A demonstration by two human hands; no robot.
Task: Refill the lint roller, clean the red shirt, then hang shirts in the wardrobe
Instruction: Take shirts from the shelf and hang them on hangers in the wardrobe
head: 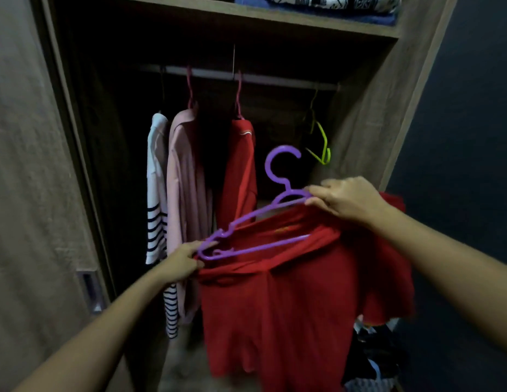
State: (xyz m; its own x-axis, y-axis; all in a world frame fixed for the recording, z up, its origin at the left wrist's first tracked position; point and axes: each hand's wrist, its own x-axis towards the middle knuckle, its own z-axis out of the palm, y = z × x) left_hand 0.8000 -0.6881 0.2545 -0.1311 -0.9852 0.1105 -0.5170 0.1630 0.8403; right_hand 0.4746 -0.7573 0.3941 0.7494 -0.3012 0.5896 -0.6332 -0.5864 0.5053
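I hold a red shirt (297, 301) in front of the open wardrobe, with a purple plastic hanger (263, 219) partly inside its neck opening. My left hand (181, 261) grips the shirt's left shoulder at the hanger's left end. My right hand (342, 198) pinches the hanger's right arm together with the shirt collar. The hanger's hook points up, below the rail (269, 78).
On the rail hang a white striped shirt (157, 193), a pink shirt (184, 193), another red shirt (241, 171) and an empty green hanger (323, 145). Folded textiles (325, 7) lie on the top shelf. The sliding door (34, 193) stands left; a clothes pile (374, 357) lies low right.
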